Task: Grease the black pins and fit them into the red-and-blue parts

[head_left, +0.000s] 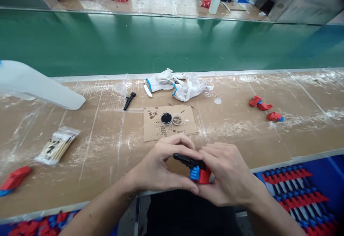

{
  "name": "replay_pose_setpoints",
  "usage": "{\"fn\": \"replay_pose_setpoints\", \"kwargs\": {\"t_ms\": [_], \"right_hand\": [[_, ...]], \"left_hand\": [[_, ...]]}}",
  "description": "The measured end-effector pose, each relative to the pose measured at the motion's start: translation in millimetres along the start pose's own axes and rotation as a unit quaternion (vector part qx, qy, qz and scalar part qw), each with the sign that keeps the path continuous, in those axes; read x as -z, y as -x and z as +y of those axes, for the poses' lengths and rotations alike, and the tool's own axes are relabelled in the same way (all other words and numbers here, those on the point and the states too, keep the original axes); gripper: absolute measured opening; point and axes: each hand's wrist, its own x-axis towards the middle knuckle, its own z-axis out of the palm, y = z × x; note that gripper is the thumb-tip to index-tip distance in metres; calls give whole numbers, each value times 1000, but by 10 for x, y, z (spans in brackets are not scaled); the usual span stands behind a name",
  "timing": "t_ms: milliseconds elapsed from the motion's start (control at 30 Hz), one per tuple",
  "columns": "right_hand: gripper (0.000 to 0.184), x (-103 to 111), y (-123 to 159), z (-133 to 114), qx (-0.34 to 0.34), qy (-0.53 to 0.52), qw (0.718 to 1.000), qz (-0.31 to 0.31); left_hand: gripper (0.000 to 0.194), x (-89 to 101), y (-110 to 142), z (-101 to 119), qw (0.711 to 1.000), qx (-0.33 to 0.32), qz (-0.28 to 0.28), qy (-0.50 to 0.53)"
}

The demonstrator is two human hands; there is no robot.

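Note:
Both my hands meet at the near edge of the cardboard-covered bench (242,132). My left hand (161,168) and my right hand (228,173) are closed together round a small red and blue plastic part (199,174) with a black piece (186,160) sticking out to the left on top. Fingers of both hands pinch the black piece. Just beyond them lies a cardboard scrap (156,124) carrying a small black cap (166,119) and a small clear cup (177,119) with a swab in it.
White gloves (178,85), a loose black piece (129,100) and a clear cup (120,88) lie farther back. Red and blue parts (264,108) sit at right, a bag of swabs (57,145) and a white bottle (34,85) at left. A bin of parts (298,189) is lower right. Other people work beyond the green belt (161,42).

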Motion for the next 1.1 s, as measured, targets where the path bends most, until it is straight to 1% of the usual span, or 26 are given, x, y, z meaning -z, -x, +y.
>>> {"fn": "replay_pose_setpoints", "kwargs": {"t_ms": [67, 100, 233, 333, 433, 500, 600, 700, 867, 1000, 1100], "right_hand": [[42, 13, -8, -29, 12, 25, 999, 47], [43, 28, -12, -41, 19, 37, 997, 61], [41, 72, -30, -80, 47, 37, 996, 63], [42, 49, -35, -110, 71, 5, 994, 87], [50, -11, -20, -130, 89, -14, 989, 117], [56, -57, 5, -129, 93, -12, 988, 126], [52, -107, 56, -110, 96, -21, 987, 130], [44, -93, 101, -98, 68, -29, 991, 111], [39, 63, 158, -129, -2, -20, 1000, 24], [39, 184, 204, -149, -41, -25, 999, -6], [38, 243, 239, -130, -55, -27, 998, -25]], "left_hand": [[47, -11, 2, -22, 1000, -21, 16, -1], [46, -17, 5, -31, 999, -35, 21, -4], [41, -39, 31, -15, 995, -97, 16, -29], [38, -55, 58, 51, 994, -99, 11, -38], [37, -74, 80, 111, 994, -98, 5, -50], [36, -86, 87, 127, 993, -106, -5, -58], [38, -100, 85, 120, 992, -111, -23, -60], [39, -102, 75, 96, 993, -98, -26, -60], [40, -121, 60, 71, 993, -90, -37, -62], [42, -214, 30, 99, 993, -92, -38, -59], [42, -315, 0, 122, 993, -93, -38, -54]]}}
